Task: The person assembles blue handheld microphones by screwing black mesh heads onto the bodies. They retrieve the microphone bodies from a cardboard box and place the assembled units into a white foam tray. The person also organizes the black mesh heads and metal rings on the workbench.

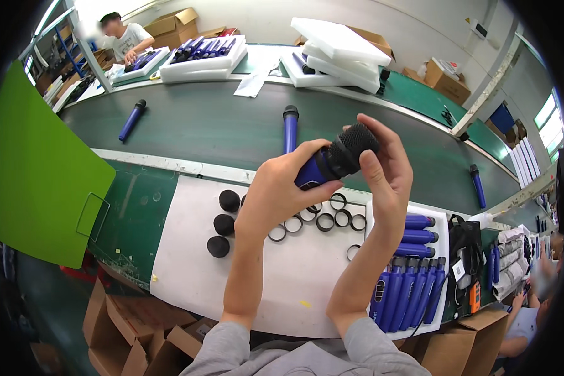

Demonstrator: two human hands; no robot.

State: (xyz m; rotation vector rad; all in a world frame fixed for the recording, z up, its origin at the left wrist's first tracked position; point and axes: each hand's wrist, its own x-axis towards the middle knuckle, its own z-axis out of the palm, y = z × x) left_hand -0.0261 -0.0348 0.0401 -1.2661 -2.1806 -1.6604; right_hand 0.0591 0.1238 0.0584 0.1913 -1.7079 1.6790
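Note:
My left hand [279, 191] is wrapped round the blue body of a microphone [309, 173], which I hold tilted above the bench. Fingers of my right hand [391, 172] close about its black mesh head [354, 147], at the upper right end. Below my hands, on a white sheet [188, 263], lie several black rings [324, 222]. Left of them sit several round black foam pieces [218, 246], partly hidden by my left wrist. Beside my right forearm, several blue microphone bodies [407, 294] without mesh heads are laid in a white foam tray [442, 313].
A dark green conveyor belt [213, 125] crosses ahead, with separate blue microphones [133, 120] on it. Beyond stand white foam trays [200, 70], and a person [128, 41] works at far left. A green panel [37, 169] rises at left; open cardboard boxes [131, 319] sit below.

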